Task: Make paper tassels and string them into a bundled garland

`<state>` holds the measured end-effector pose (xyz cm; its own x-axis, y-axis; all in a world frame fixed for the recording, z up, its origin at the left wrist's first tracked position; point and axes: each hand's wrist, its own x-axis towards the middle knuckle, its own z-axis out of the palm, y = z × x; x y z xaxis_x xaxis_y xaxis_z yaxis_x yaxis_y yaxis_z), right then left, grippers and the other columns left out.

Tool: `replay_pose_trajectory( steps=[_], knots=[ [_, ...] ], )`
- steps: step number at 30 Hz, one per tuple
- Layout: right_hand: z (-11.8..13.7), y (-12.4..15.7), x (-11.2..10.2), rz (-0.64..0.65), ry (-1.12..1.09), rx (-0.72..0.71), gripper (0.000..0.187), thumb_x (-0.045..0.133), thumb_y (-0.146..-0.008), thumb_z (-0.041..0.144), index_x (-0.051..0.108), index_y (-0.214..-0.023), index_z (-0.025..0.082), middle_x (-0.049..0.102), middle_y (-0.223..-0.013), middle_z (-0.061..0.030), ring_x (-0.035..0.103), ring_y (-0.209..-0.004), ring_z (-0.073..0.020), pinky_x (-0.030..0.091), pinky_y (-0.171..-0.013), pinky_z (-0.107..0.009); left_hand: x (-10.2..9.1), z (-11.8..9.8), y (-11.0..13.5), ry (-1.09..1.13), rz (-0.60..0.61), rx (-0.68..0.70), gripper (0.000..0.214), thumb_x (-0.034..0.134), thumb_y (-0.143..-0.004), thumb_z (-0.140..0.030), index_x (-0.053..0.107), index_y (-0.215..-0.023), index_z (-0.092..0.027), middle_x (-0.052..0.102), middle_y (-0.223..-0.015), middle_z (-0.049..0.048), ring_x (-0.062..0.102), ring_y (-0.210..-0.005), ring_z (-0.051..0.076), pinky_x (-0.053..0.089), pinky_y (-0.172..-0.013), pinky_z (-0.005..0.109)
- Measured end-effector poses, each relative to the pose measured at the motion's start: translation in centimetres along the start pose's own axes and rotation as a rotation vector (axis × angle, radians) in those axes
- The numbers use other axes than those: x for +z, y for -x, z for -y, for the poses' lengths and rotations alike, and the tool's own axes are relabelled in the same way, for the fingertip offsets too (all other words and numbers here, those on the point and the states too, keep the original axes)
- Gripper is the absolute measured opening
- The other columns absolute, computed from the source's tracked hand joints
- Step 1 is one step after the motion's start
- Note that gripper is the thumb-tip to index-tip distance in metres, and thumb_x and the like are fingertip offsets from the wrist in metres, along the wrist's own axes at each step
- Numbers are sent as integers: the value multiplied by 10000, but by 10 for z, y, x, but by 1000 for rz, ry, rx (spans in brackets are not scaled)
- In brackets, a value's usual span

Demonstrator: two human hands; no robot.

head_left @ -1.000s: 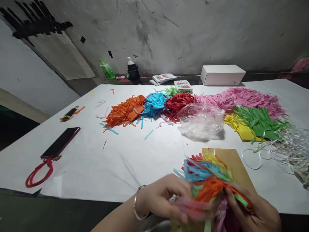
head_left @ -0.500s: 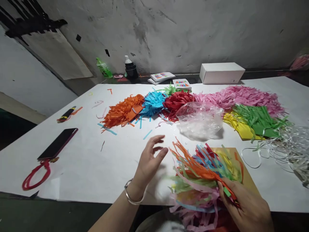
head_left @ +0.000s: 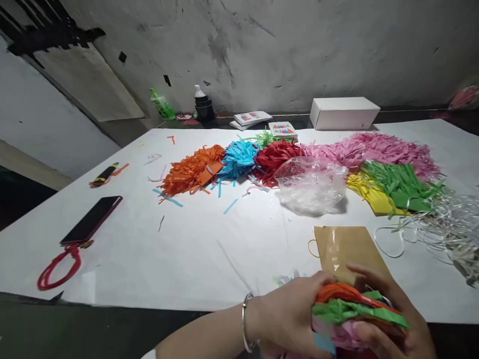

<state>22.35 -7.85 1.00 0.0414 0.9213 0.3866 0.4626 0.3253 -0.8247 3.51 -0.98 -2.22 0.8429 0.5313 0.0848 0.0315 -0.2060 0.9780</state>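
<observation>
At the table's near edge, a bundle of multicoloured tissue-paper tassels (head_left: 355, 311) is held between my two hands, with orange, green and pink bands on top. My left hand (head_left: 288, 316), wearing a silver bangle on the wrist, closes round its left side. Around the right side and front curl the fingers of my right hand (head_left: 407, 319). The fringed ends are mostly hidden behind my hands; a few pale strips show past my left hand. Just beyond lies a flat gold-brown packet (head_left: 344, 247) with a thin yellow loop (head_left: 313, 248) at its left edge.
Fringed paper lies in orange (head_left: 190, 172), blue (head_left: 239, 157), red (head_left: 275, 162), pink (head_left: 389, 149), green (head_left: 407, 187) and yellow (head_left: 368, 194). A clear plastic bag (head_left: 314, 187) and white string (head_left: 449, 229) are nearby. A phone (head_left: 92, 219), cutter (head_left: 106, 174) and white box (head_left: 343, 113) also rest there.
My left hand has moved right and closed on the tassel bundle. The bundle has turned, its fringes swinging from view and its banded end now up. More of the gold-brown packet shows.
</observation>
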Motion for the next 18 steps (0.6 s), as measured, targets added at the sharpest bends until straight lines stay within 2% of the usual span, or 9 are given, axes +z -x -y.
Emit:
replay_pose_trajectory(
  steps=[2, 4, 6, 7, 9, 11, 12, 15, 18],
  knots=[
    [-1, -3, -1, 133, -49, -37, 475, 697, -810, 580, 703, -1164, 264, 784, -955, -55, 772, -759, -246, 626, -626, -235, -5, 0, 0, 123, 94, -73, 861, 814, -601, -554, 540, -1309, -147, 668, -1175, 97, 656, -1035, 307, 528, -922, 406],
    [1, -6, -1, 185, -8, -98, 301, 743, -793, 514, 758, -985, 284, 791, -866, -21, 770, -715, -221, 620, -641, -215, -11, 0, 0, 156, 212, -139, 724, 827, -593, -534, 625, -1173, -150, 693, -1029, 36, 670, -926, 266, 550, -837, 350],
    [2, -8, 0, 153, 60, -98, 139, 728, -823, 415, 751, -832, 279, 778, -761, 7, 753, -646, -187, 596, -592, -184, -20, -3, 2, 97, 295, -199, 604, 839, -615, -465, 659, -1110, -169, 701, -945, 0, 675, -846, 235, 557, -784, 313],
    [1, -8, 2, 114, 84, -76, 130, 699, -849, 389, 737, -810, 271, 771, -739, 12, 743, -623, -177, 582, -566, -180, -26, -7, 5, 46, 263, -223, 573, 825, -656, -425, 652, -1143, -177, 707, -964, 5, 678, -842, 231, 561, -788, 313],
    [-3, -9, 6, 22, 142, -54, 138, 649, -891, 362, 715, -833, 256, 764, -738, 11, 729, -604, -168, 562, -554, -190, -37, -20, 14, -79, 18, -233, 608, 768, -757, -376, 571, -1298, -179, 684, -1155, 77, 671, -981, 265, 545, -898, 363],
    [-8, -10, 15, -41, 251, -110, 114, 652, -898, 337, 709, -886, 239, 761, -746, 3, 719, -592, -165, 555, -581, -212, -41, -35, 21, -191, -302, -146, 778, 772, -785, -400, 422, -1445, -181, 510, -1430, 163, 531, -1267, 331, 425, -1089, 448],
    [-10, -11, 21, -44, 300, -162, 124, 651, -900, 333, 710, -916, 225, 762, -754, -9, 715, -586, -167, 551, -586, -224, -38, -41, 23, -221, -399, -68, 910, 812, -747, -437, 348, -1491, -193, 410, -1513, 177, 425, -1370, 355, 347, -1151, 478],
    [-8, -14, 37, -12, 285, -246, 213, 591, -926, 350, 680, -801, 202, 722, -648, -16, 670, -495, -155, 513, -498, -229, -14, -39, 17, -261, -430, 217, 1203, 885, -625, -509, 157, -1558, -290, 318, -1573, 162, 352, -1425, 383, 302, -1179, 504],
    [2, -14, 40, 41, 156, -81, 273, 556, -933, 363, 642, -718, 218, 681, -586, 12, 647, -462, -138, 509, -463, -199, 18, -9, 4, -287, -412, 388, 1259, 895, -597, -525, 86, -1549, -372, 375, -1534, 149, 446, -1366, 367, 377, -1132, 493]
  ],
)
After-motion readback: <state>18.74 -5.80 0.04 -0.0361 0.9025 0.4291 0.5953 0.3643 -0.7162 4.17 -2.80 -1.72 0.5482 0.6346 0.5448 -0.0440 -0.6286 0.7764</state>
